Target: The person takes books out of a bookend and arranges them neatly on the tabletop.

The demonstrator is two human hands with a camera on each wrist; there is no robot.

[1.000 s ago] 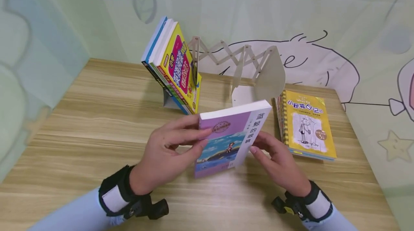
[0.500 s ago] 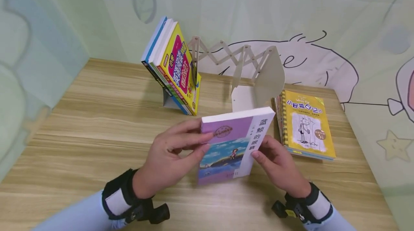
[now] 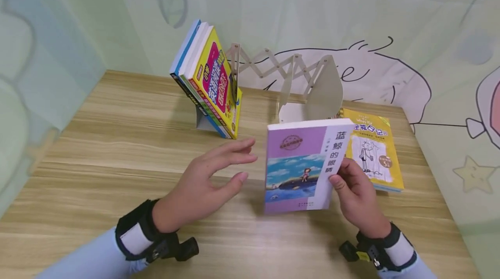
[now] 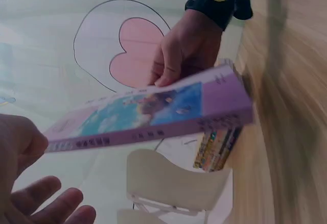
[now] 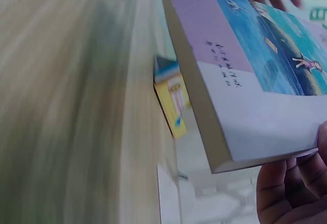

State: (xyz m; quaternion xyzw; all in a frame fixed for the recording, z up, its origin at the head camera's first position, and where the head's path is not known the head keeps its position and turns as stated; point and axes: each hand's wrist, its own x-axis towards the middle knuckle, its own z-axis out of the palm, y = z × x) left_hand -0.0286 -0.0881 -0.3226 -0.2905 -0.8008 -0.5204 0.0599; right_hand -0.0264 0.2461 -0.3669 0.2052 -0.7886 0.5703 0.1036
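A purple and white paperback book [image 3: 294,172] with a sea picture on its cover stands upright above the table. My right hand [image 3: 357,198] pinches its right edge, thumb on the front cover and fingers behind. In the right wrist view, that hand [image 5: 294,188] grips the book [image 5: 265,117] by its white edge, page block facing the camera. Left of the book, my left hand [image 3: 203,185] is apart from it, fingers extended and holding nothing. The left wrist view shows the spine of the book [image 4: 153,132] in front of the loose fingers [image 4: 56,203].
A cream folding bookend rack [image 3: 326,90] stands at the back of the wooden table [image 3: 117,157]. Several books [image 3: 212,83] lean at its left end. Right of it lies a stack topped by a yellow book [image 3: 376,153], partly behind the purple one. Printed cloth walls [image 3: 297,5] border the table.
My left hand has let go of the book's left edge. My right hand has carried the book to the right, and its cover now faces the head camera more squarely.
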